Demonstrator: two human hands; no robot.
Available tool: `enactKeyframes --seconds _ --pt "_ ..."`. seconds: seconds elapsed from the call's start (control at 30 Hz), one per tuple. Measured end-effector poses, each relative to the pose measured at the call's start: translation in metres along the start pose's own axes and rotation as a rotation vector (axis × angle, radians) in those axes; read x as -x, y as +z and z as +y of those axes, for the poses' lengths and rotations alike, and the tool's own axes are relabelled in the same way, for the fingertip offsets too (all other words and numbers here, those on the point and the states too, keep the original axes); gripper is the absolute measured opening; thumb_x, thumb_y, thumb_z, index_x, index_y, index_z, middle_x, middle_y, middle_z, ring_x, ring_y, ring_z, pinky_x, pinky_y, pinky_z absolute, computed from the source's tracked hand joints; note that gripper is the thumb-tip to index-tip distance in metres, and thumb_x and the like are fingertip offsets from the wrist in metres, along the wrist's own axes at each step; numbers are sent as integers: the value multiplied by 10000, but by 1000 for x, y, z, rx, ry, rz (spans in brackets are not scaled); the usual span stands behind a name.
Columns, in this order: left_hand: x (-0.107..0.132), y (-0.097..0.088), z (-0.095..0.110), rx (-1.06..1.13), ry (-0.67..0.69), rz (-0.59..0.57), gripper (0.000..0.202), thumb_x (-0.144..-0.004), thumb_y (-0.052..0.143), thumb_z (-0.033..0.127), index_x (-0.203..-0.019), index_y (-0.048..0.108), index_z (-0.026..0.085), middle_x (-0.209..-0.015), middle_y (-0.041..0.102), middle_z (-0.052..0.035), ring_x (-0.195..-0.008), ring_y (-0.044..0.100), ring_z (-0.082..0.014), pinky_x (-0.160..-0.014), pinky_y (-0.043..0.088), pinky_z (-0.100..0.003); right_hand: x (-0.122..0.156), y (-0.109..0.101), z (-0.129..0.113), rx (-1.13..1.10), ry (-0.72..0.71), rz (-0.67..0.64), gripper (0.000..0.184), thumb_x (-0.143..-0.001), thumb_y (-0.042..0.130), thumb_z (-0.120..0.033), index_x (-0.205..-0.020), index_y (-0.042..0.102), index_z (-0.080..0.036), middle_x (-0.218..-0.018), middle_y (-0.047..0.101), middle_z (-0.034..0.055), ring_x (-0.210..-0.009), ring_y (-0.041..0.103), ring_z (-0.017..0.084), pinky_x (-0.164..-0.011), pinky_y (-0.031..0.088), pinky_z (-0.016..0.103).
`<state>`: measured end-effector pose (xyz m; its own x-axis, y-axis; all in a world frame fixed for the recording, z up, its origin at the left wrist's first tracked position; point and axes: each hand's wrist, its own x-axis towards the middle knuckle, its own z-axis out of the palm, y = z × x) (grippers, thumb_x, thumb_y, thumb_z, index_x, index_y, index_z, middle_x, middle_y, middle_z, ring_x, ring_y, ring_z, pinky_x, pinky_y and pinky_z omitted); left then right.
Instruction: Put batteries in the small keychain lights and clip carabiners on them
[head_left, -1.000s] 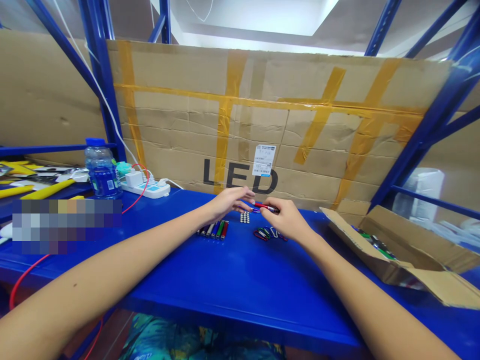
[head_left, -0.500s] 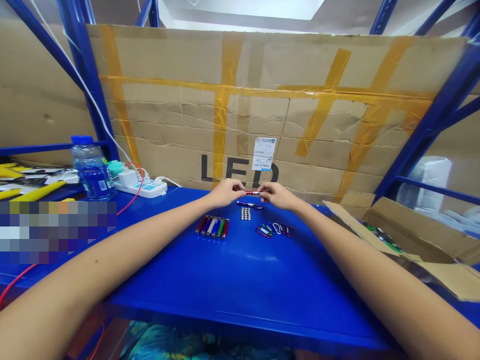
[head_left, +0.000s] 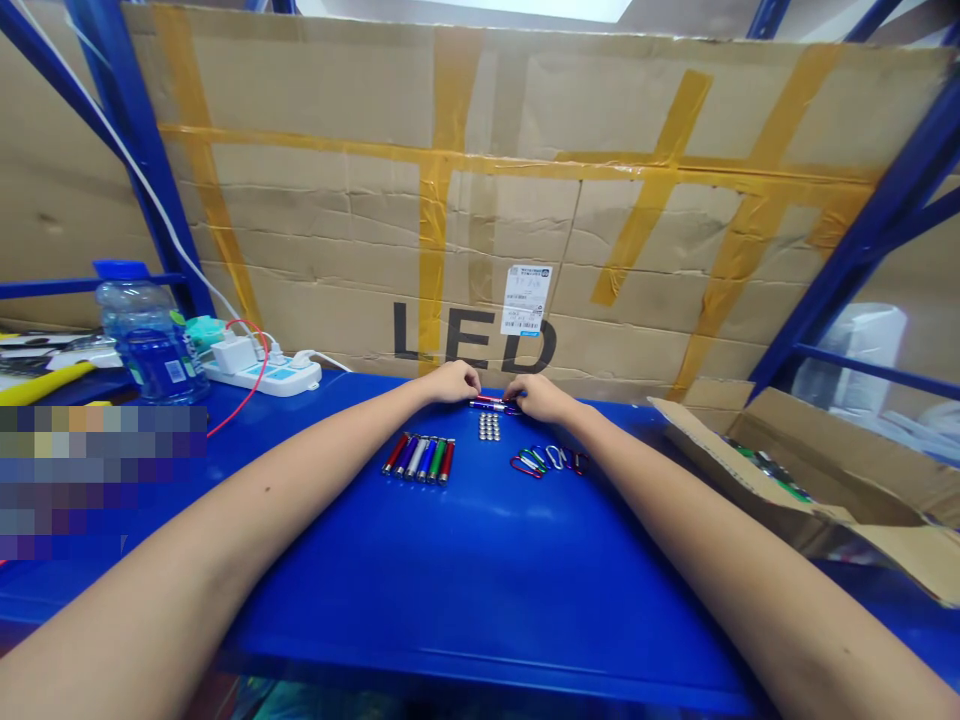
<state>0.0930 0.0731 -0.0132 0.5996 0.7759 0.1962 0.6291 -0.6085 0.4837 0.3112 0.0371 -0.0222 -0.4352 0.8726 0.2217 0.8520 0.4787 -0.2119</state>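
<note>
A slim red penlight [head_left: 490,399] lies crosswise at the back of the blue table, directly behind a purple penlight [head_left: 489,406]. My left hand [head_left: 454,381] has its fingers closed at the red one's left end. At its right end, my right hand [head_left: 541,397] pinches with bent fingers. Small silver button cells [head_left: 489,428] stand in neat rows just in front. Left of them lies a row of several coloured penlights [head_left: 418,458], in red, purple, silver, blue and green. Several coloured carabiners [head_left: 553,458] lie to the right, near my right forearm.
A taped cardboard sheet [head_left: 337,230] stands behind the blue table [head_left: 480,570]. On the left are a blue-capped bottle [head_left: 154,340] and a white power strip [head_left: 289,376] with a red cable. An open cardboard box [head_left: 787,500] with green items stands at right.
Both hands have come down with the red penlight, from above the table to just behind the purple one. The view has shifted slightly. The rows in front stay as they were.
</note>
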Motion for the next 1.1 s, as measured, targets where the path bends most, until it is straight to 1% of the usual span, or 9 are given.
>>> enactKeyframes --seconds 0.07,0.13,0.23,0.37,0.53,0.73,0.9,1.1 --pt "2 -1 2 -6 0 -14 215 -721 608 220 -862 755 152 -838 734 -60 -791 632 -185 -705 447 -268 1 -1 -2 -20 15 -7 400 -750 487 -18 -1022 751 -146 -1052 743 86 -943 659 204 -854 467 250" --pt "5 -2 3 8 9 -30 233 -738 604 256 -888 756 163 -867 736 -54 -818 634 -185 -721 449 -264 1 -2 -4 -45 17 -4 382 -772 483 -60 -1027 750 -160 -1057 741 75 -951 658 204 -855 471 253" --pt "9 -2 5 57 27 -54 264 -755 620 309 -945 755 183 -932 739 -45 -877 637 -190 -763 457 -266 1 -1 -6 -75 -29 3 340 -808 488 -126 -1013 753 -186 -1050 741 55 -949 657 197 -840 469 250" --pt "14 -1 6 92 21 -70 277 -744 657 305 -969 751 172 -980 739 -57 -908 640 -204 -797 468 -283 1 0 -7 -104 -67 2 303 -819 514 -176 -1002 755 -185 -1028 745 53 -924 659 194 -815 466 248" --pt "17 -2 10 100 4 -101 290 -734 676 285 -987 744 158 -991 738 -69 -918 641 -206 -789 468 -283 5 -1 -9 -127 -68 -7 299 -800 526 -162 -990 757 -177 -1005 749 53 -901 662 192 -796 465 248" --pt "20 -2 11 116 -23 -122 310 -727 671 283 -992 735 137 -966 738 -83 -885 638 -201 -758 467 -283 6 -2 -15 -133 -46 -12 263 -796 561 -179 -974 755 -164 -985 750 61 -886 661 191 -768 470 240" --pt "20 -2 11 132 -19 -111 332 -711 671 301 -990 731 131 -946 734 -83 -841 631 -188 -728 460 -274 5 -2 -16 -166 -25 -17 245 -799 576 -194 -976 742 -154 -975 746 63 -871 659 187 -766 472 241" --pt "19 0 10 113 4 -86 325 -720 637 320 -972 736 138 -930 731 -75 -850 629 -192 -736 452 -272 4 2 -15 -173 -39 5 259 -834 515 -191 -955 742 -167 -973 743 48 -847 646 173 -776 459 241"
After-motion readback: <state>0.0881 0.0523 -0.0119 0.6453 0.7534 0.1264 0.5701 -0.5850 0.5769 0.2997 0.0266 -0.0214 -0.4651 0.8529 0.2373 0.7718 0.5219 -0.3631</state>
